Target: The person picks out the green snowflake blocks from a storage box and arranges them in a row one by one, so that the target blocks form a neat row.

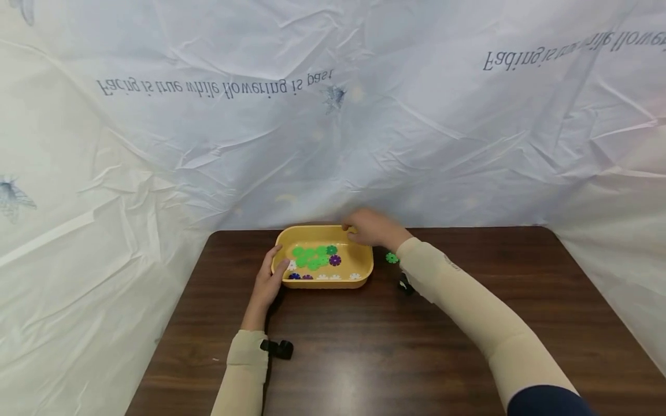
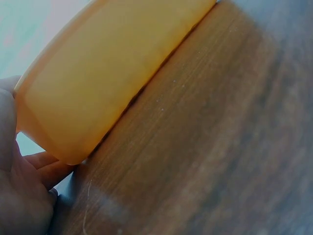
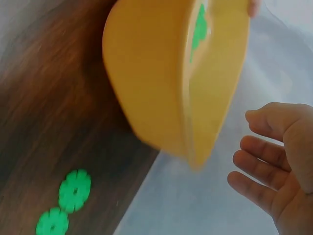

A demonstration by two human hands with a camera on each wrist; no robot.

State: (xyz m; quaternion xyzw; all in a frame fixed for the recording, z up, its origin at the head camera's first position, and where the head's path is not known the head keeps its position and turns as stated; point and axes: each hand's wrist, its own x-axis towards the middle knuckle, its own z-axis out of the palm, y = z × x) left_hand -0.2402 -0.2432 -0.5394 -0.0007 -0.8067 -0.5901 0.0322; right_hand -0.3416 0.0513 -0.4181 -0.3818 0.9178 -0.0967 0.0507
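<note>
A yellow plastic basin [image 1: 325, 285] stands near the table's back edge. My left hand [image 1: 267, 280] grips its left end, thumb over the rim and fingers against the outer wall; the left wrist view shows fingertips by the basin's bottom edge [image 2: 73, 159]. Inside lie several light green notched discs [image 1: 310, 258], a darker green one, a purple disc [image 1: 335, 260], and white and blue ones along the near wall. Above the back right corner hovers my right hand [image 1: 372, 228]. In the right wrist view its loosely bent fingers [image 3: 259, 191] are apart from the basin and hold nothing.
On the brown wooden table [image 1: 333, 346], right of the basin, lie two green notched discs [image 3: 75, 191], partly behind the right forearm in the head view. A white printed sheet [image 1: 333, 144] hangs close behind the table and at its sides.
</note>
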